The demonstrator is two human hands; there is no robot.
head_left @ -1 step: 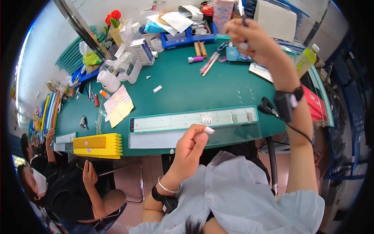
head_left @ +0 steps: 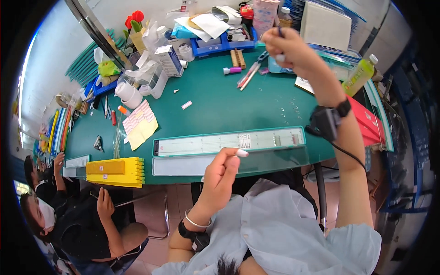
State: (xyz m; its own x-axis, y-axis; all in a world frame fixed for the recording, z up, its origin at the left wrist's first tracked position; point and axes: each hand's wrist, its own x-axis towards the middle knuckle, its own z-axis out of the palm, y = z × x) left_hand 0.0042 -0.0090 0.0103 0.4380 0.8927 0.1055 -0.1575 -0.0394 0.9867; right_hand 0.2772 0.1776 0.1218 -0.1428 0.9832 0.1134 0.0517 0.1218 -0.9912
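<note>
My right hand (head_left: 288,48) is raised over the far right of the bench, its fingers closed round a thin dark stick-like tool (head_left: 279,31). Its exact kind is hard to make out. My left hand (head_left: 222,176) hovers over the near edge, thumb and index finger pinched, a white cover on the index fingertip. Anything small in that pinch is hidden. Beyond the left hand lies a long, narrow clear case (head_left: 197,144) with a green rim, its lid (head_left: 176,166) folded open toward me. A white label and small pieces show inside.
A yellow ridged block (head_left: 137,172) stands at the left near edge, beside a seated co-worker (head_left: 82,220). Further back are a blue bin (head_left: 206,48), pens (head_left: 250,75), a purple-capped tube (head_left: 232,70) and a sticker sheet (head_left: 141,121). A yellow-green bottle (head_left: 360,75) stands right.
My right hand has shifted slightly left and down with the tool. My left hand has moved a little, still pinched.
</note>
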